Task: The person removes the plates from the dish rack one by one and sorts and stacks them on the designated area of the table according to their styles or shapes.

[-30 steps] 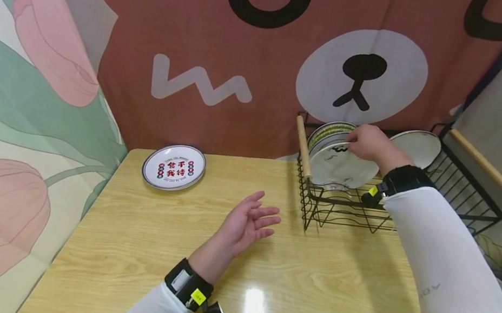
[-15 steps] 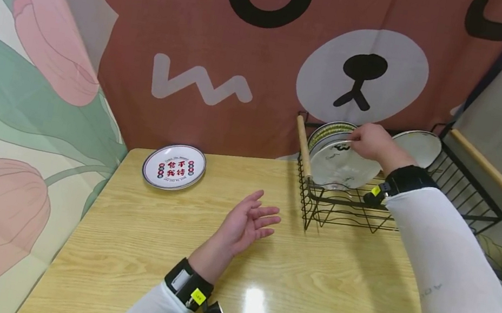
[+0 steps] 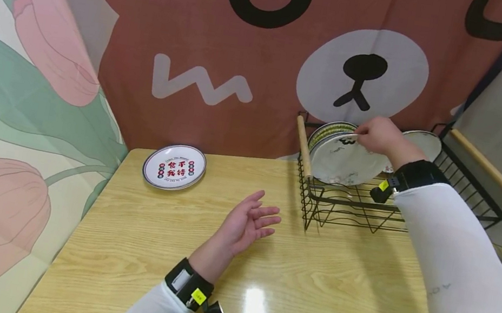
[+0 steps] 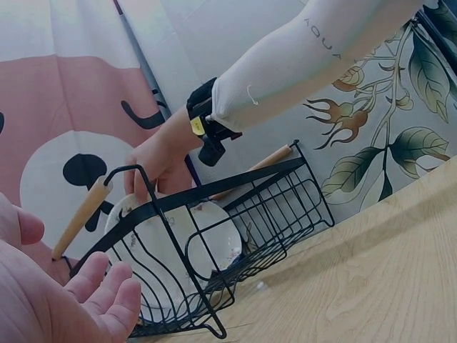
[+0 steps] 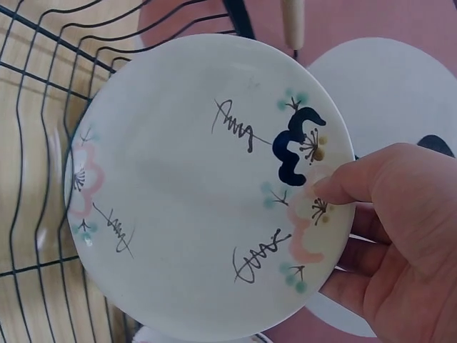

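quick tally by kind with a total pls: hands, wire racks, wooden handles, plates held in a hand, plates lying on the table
Hands (left hand, right hand): 2
Wire rack: 1
Wooden handles: 2
Held plate: 1
Loose plate lying on the table: 1
Total: 7

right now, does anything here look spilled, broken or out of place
Nothing looks spilled or broken. Only the red-lettered plate stands out mildly: it lies on the table, away from the rack where the right hand holds another plate.
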A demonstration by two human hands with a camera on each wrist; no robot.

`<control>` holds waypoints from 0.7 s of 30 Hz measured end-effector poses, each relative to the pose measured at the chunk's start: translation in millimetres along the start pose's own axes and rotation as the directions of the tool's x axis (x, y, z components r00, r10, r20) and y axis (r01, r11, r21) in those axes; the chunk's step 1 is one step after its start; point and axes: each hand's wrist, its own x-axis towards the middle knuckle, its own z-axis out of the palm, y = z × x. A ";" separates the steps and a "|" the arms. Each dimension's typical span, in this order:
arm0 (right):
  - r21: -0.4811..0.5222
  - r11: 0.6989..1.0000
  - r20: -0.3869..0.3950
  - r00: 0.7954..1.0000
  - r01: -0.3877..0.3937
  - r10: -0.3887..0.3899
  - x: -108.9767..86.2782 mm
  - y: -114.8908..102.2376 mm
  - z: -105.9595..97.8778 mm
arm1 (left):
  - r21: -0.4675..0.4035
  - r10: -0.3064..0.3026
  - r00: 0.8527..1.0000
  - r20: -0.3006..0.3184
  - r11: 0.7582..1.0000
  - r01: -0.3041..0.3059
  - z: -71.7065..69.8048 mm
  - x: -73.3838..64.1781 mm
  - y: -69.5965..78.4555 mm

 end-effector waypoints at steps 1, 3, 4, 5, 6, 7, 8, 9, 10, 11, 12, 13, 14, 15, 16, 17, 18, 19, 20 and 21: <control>0.003 1.000 0.002 1.000 -0.001 0.001 -0.5 -0.2 -3.3 | -0.001 0.000 1.000 0.000 1.000 0.000 0.0 0.2 -0.2; 0.009 1.000 0.007 1.000 -0.003 0.003 -1.3 -0.3 -9.8 | -0.002 -0.001 1.000 -0.003 1.000 0.001 0.3 0.6 -0.4; 0.013 1.000 0.007 1.000 -0.006 0.006 -1.6 -0.2 -13.3 | -0.002 -0.002 1.000 -0.003 1.000 0.002 0.4 0.7 -0.5; 0.019 1.000 0.008 1.000 -0.010 0.010 -2.3 0.3 -16.9 | -0.002 -0.002 1.000 -0.003 1.000 0.002 0.4 1.1 -0.7; 0.024 1.000 0.010 1.000 -0.015 0.015 -3.1 0.5 -20.7 | -0.001 -0.002 1.000 -0.001 1.000 0.002 0.4 1.5 -0.8; 0.031 0.999 0.012 1.000 -0.018 0.018 -3.7 1.3 -24.3 | 0.001 -0.002 1.000 -0.002 1.000 0.002 0.7 1.7 -0.6; 0.038 0.999 0.015 1.000 -0.023 0.022 -4.6 2.2 -28.1 | 0.001 -0.001 1.000 -0.001 1.000 0.001 0.8 2.2 -0.5; 0.043 0.999 0.016 1.000 -0.025 0.025 -5.7 3.3 -32.0 | 0.001 0.000 1.000 -0.002 1.000 0.000 1.1 2.3 -0.1; 0.049 0.998 0.019 0.999 -0.028 0.027 -7.0 4.1 -35.9 | 0.002 0.002 1.000 -0.001 1.000 -0.002 1.4 2.5 0.3; 0.053 0.998 0.021 0.999 -0.034 0.033 -8.4 5.3 -39.5 | 0.001 0.004 1.000 -0.002 1.000 -0.004 1.6 2.8 0.7; 0.059 0.997 0.025 0.999 -0.040 0.039 -9.7 6.6 -42.9 | 0.001 0.006 1.000 -0.004 1.000 -0.006 2.1 2.6 1.4; 0.066 0.997 0.026 0.999 -0.048 0.047 -11.2 8.3 -46.2 | -0.001 0.006 1.000 -0.006 1.000 -0.006 2.3 2.6 1.8; 0.073 0.995 0.031 0.998 -0.062 0.060 -12.8 9.9 -49.2 | -0.003 0.006 1.000 -0.006 1.000 -0.006 2.2 2.7 2.2; 0.078 0.994 0.032 0.997 -0.072 0.070 -14.3 11.5 -51.9 | -0.004 0.005 1.000 -0.007 1.000 -0.005 2.3 2.4 2.7; 0.093 0.992 0.036 0.996 -0.088 0.085 -15.8 13.4 -54.5 | -0.005 0.005 1.000 -0.008 1.000 -0.005 2.2 2.5 2.8; 0.107 0.989 0.037 0.994 -0.105 0.102 -17.4 15.4 -56.7 | -0.007 0.003 1.000 -0.008 1.000 -0.003 2.0 2.6 3.0; 0.130 0.984 0.037 0.992 -0.125 0.121 -18.9 17.6 -58.6 | -0.006 0.002 1.000 -0.008 1.000 -0.002 1.8 2.6 3.1; 0.155 0.977 0.038 0.989 -0.149 0.145 -20.6 19.8 -60.3 | -0.006 0.000 1.000 -0.008 1.000 0.000 1.6 2.7 3.1; 0.181 0.969 0.038 0.985 -0.170 0.165 -22.2 22.1 -61.7 | -0.004 -0.001 1.000 -0.007 1.000 0.001 1.5 2.5 3.3; 0.210 0.959 0.037 0.982 -0.189 0.185 -24.2 24.3 -63.0 | -0.003 -0.002 1.000 -0.008 1.000 0.002 1.3 2.6 3.4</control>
